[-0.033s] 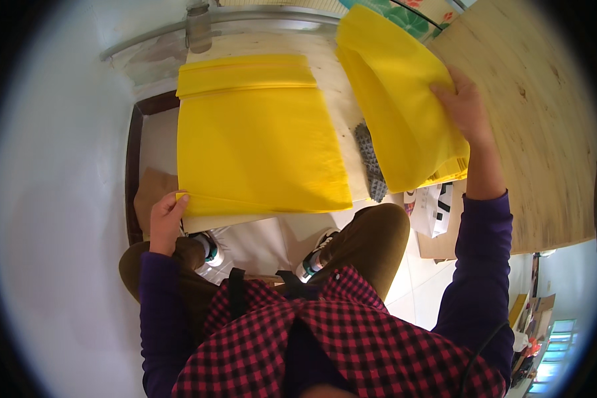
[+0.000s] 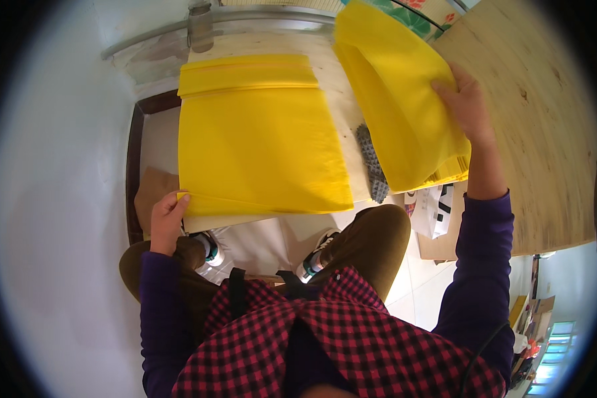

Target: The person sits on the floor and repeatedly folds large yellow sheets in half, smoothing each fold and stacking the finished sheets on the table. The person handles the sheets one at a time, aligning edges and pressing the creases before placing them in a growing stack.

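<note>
The person sits at a pale surface with two lots of yellow sheets. One flat sheet lies in the middle of the surface, and its top part is folded over near the far edge. The left hand pinches the near left corner of this sheet, right at the near edge of the surface, with fingers closed on it.

The right hand grips a thick stack of yellow sheets. The stack is lifted and tilted over the right side of the surface. The thumb and fingers are closed on its right edge.

The stack looks floppy, and the hand holds it by one side only. I think sheets could slide out of it and drop over the near edge onto the floor. The low end of the stack already hangs past that edge.

A small grey thing lies between the flat sheet and the stack. If the stack swings down, it could bump this thing and push it off.

The flat sheet sticks out a little at the near edge. A hard pull on its corner could drag it off or wrinkle it. It could even tear if the sheet is thin, but I cannot tell what it is made of.
</note>
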